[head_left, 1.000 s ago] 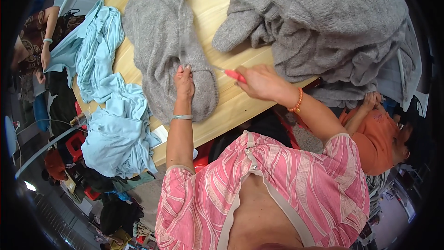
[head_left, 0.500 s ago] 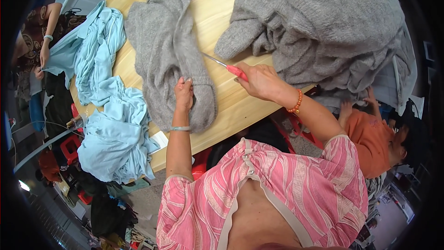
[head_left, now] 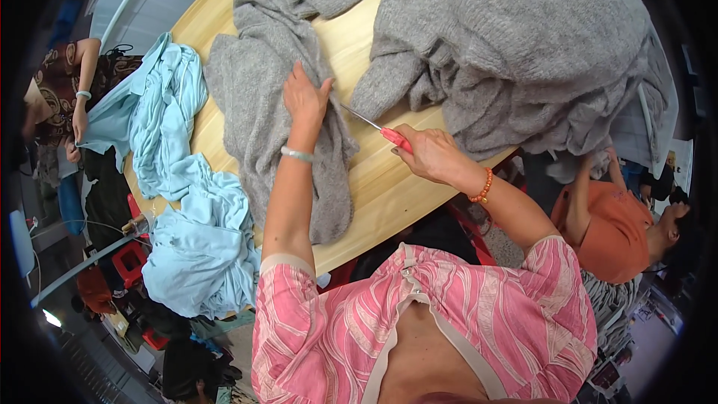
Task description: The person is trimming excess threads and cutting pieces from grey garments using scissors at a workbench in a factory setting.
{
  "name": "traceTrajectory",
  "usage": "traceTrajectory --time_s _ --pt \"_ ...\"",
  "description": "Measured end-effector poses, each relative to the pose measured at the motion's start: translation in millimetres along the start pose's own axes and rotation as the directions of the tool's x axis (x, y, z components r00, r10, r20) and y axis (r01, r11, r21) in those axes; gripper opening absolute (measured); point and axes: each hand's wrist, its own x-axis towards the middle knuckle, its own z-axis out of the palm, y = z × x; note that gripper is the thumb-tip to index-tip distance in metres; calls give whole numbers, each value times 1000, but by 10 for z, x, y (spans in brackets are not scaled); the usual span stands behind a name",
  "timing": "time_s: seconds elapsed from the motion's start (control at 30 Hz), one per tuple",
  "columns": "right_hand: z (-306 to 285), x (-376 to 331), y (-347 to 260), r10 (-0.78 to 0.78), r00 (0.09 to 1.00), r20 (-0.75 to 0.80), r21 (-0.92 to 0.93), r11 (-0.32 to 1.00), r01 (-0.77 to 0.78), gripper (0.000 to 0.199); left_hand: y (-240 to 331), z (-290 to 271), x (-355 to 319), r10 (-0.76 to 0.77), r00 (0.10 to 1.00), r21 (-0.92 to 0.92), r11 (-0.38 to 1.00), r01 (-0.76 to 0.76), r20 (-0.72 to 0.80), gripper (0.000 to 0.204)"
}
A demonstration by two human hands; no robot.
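Since the earlier frames, the left hand [head_left: 305, 97] had slid farther up the long grey knitted garment [head_left: 277, 127], and the right hand [head_left: 430, 153] had followed it toward the far side. That left hand lay open, palm down and fingers spread, pressing the knit flat against the pale wooden worktop [head_left: 389, 187]. Closed in a fist, the right hand gripped the red handle of a slim metal-bladed tool [head_left: 378, 129], seemingly scissors, whose tip pointed left and reached the garment's right edge just beside the left thumb. To the far right, a large heap of grey knitted fabric [head_left: 538, 52] covered much of the worktop, and a crumpled light blue cloth [head_left: 187, 217] trailed down the left edge. Another person in an orange top [head_left: 617, 232] sat beyond the right rim, and a second person's arm [head_left: 81, 97] showed at the far left. With the blade so close to the thumb, a slip could nick it; loose knit could also bunch up and catch the tip, snagging or cutting yarn that was meant to stay whole.
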Motion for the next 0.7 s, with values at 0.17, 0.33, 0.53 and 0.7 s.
traceTrajectory --time_s 0.17,0.33,0.53,0.7 --pt "-174 100 5 47 999 -1 41 998 -47 29 -386 539 136 -169 932 -429 851 301 319 21" --pt "-256 317 134 29 997 -71 47 999 -26 28 -275 530 197 -298 854 -440 757 484 426 35" --pt "-285 364 221 57 997 -51 49 997 -54 28 4 532 286 -288 922 -74 946 316 259 37" --pt "-348 467 201 69 997 -30 54 996 -67 28 -304 690 272 -134 963 -383 898 217 232 25"
